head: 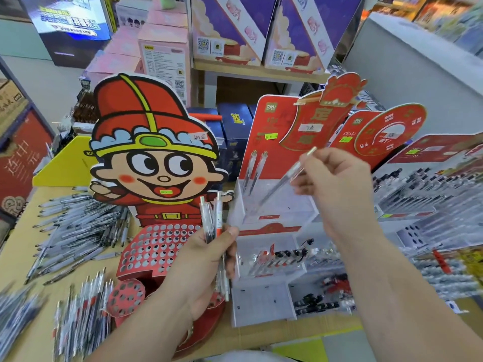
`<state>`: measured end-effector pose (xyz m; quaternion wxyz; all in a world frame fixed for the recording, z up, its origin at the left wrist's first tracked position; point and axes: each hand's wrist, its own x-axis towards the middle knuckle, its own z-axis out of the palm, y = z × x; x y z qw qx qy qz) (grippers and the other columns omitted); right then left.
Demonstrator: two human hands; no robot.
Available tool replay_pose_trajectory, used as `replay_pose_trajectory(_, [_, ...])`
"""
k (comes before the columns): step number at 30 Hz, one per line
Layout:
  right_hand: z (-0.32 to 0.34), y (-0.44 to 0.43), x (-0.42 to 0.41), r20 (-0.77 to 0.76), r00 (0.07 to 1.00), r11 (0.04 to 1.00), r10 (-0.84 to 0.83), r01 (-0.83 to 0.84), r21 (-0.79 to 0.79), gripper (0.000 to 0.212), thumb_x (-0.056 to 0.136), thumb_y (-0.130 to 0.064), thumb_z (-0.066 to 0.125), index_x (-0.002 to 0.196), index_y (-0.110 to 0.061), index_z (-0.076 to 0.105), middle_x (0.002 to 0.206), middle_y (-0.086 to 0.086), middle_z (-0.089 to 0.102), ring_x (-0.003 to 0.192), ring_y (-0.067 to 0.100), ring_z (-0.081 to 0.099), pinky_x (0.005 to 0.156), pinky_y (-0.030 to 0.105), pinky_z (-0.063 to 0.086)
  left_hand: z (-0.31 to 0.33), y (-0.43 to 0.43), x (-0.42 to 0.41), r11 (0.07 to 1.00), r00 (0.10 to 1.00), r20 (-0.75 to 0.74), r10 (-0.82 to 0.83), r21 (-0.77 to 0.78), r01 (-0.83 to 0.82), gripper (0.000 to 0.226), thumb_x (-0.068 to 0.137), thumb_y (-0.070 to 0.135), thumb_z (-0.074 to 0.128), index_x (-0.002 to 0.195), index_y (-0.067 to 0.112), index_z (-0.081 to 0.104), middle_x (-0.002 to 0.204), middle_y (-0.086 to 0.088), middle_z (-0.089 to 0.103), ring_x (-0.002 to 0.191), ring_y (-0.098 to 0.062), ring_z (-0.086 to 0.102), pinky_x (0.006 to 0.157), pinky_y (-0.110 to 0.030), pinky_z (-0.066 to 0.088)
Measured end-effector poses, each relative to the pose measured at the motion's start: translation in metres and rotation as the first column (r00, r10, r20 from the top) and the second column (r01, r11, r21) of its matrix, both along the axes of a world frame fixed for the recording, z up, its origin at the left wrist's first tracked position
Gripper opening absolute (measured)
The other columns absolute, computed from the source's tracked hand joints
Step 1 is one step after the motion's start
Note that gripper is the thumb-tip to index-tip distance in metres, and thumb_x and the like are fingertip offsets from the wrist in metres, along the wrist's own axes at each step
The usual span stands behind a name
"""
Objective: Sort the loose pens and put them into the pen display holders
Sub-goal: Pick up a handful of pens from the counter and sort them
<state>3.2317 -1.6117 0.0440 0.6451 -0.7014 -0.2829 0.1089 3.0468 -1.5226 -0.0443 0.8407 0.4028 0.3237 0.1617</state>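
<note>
One pen (287,176) in right grip (337,186), pen bundle (212,218) in left grip (206,259)

- The figure-shaped holder (156,158) stands on the tabletop (18,262) straight before me, with the tiered holder (274,205) just to its right.
- Loose pens (78,231) lie heaped on the tabletop left of the figure-shaped holder, and a second heap (83,309) lies nearer me.
- My left hand (201,259) grips a bundle of pens (211,218) in front of both holders.
- My right hand (339,184) pinches a single pen (287,177) above the tiered holder's top step, where two standing pens (251,171) lean.
- Racks of pens (431,205) lie to the right.
- Boxes (235,30) sit on a shelf (261,71) behind.
</note>
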Motion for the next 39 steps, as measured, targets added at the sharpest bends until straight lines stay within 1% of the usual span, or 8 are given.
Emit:
replay_pose_trajectory(4, [0.007, 0.008, 0.016, 0.246, 0.960, 0.991, -0.132, 0.136, 0.002, 0.009, 0.089, -0.024, 0.068, 0.081, -0.023, 0.071, 0.069, -0.002, 0.073, 0.063, 0.018, 0.072, 0.060, 0.035, 0.061, -0.005, 0.002, 0.000, 0.999, 0.998, -0.062, 0.013, 0.046, -0.011, 0.022, 0.092, 0.023, 0.071, 0.082, 0.013, 0.054, 0.060, -0.007, 0.044, 0.047, -0.019, 0.040, 0.045, -0.028, 0.040])
replay_pose_trajectory(9, [-0.010, 0.023, 0.023, 0.355, 0.929, 0.983, -0.103, 0.150, -0.105, 0.005, 0.089, -0.030, 0.069, 0.086, -0.026, 0.069, 0.077, 0.000, 0.073, 0.072, 0.024, 0.072, 0.068, 0.049, 0.060, -0.007, 0.006, -0.002, 1.000, 0.997, -0.071, -0.006, 0.013, 0.006, 0.033, 0.079, 0.036, 0.076, 0.085, 0.016, 0.050, 0.058, -0.001, 0.038, 0.045, -0.015, 0.034, 0.041, -0.027, 0.037])
replay_pose_trajectory(15, [-0.017, 0.032, 0.022, 0.419, 0.905, 0.979, -0.081, 0.150, -0.136, 0.004, 0.091, -0.032, 0.070, 0.089, -0.029, 0.068, 0.078, -0.006, 0.072, 0.073, 0.016, 0.072, 0.069, 0.043, 0.061, -0.007, 0.011, -0.008, 0.999, 0.996, -0.083, -0.017, -0.039, 0.014, 0.050, 0.073, 0.055, 0.073, 0.095, 0.013, 0.057, 0.057, 0.000, 0.040, 0.044, -0.014, 0.035, 0.039, -0.027, 0.037])
replay_pose_trajectory(18, [-0.017, 0.034, 0.020, 0.484, 0.872, 0.972, -0.070, 0.168, -0.162, 0.004, 0.091, -0.031, 0.070, 0.089, -0.028, 0.068, 0.077, -0.011, 0.071, 0.070, 0.010, 0.070, 0.069, 0.039, 0.061, -0.006, 0.012, -0.009, 0.996, 0.996, -0.090, -0.018, -0.084, 0.011, 0.044, 0.076, 0.056, 0.072, 0.090, 0.015, 0.063, 0.058, -0.002, 0.041, 0.045, -0.015, 0.035, 0.040, -0.028, 0.036])
replay_pose_trajectory(21, [-0.021, 0.035, 0.019, 0.491, 0.869, 0.964, -0.060, 0.178, -0.199, 0.006, 0.090, -0.029, 0.072, 0.087, -0.026, 0.068, 0.076, -0.011, 0.070, 0.069, 0.009, 0.070, 0.068, 0.037, 0.060, -0.004, 0.014, -0.008, 0.983, 0.998, -0.065, -0.003, -0.181, -0.009, 0.035, 0.093, 0.047, 0.062, 0.083, 0.014, 0.068, 0.059, -0.004, 0.043, 0.044, -0.017, 0.035, 0.040, -0.028, 0.036])
replay_pose_trajectory(26, [-0.034, 0.038, 0.018, 0.492, 0.870, 0.930, 0.020, 0.165, -0.329, 0.007, 0.090, -0.027, 0.074, 0.085, -0.023, 0.071, 0.072, -0.016, 0.066, 0.069, 0.007, 0.066, 0.069, 0.035, 0.059, -0.003, 0.014, -0.005, 0.987, 0.997, -0.063, 0.036, -0.155, -0.045, 0.029, 0.102, 0.028, 0.049, 0.087, 0.008, 0.064, 0.058, -0.006, 0.044, 0.043, -0.017, 0.037, 0.039, -0.028, 0.037])
replay_pose_trajectory(33, [-0.040, 0.043, 0.018, 0.526, 0.850, 0.928, 0.027, 0.175, -0.330, 0.015, 0.090, -0.027, 0.073, 0.080, -0.029, 0.062, 0.068, -0.022, 0.059, 0.067, 0.000, 0.062, 0.062, 0.023, 0.052, -0.006, 0.015, -0.007, 0.993, 0.998, -0.040, 0.053, -0.108, -0.057, 0.018, 0.098, 0.021, 0.061, 0.103, 0.004, 0.061, 0.065, -0.009, 0.050, 0.048, -0.020, 0.042, 0.044, -0.032, 0.039])
replay_pose_trajectory(39, [-0.044, 0.044, 0.018, 0.549, 0.836, 0.929, 0.016, 0.190, -0.317, 0.016, 0.091, -0.027, 0.072, 0.080, -0.029, 0.061, 0.067, -0.024, 0.056, 0.074, -0.008, 0.059, 0.060, 0.017, 0.046, -0.006, 0.013, -0.011, 0.999, 1.000, -0.019, 0.010, -0.046, -0.011, 0.025, 0.095, 0.019, 0.068, 0.079, 0.010, 0.051, 0.062, -0.007, 0.046, 0.046, -0.018, 0.038, 0.044, -0.030, 0.040])
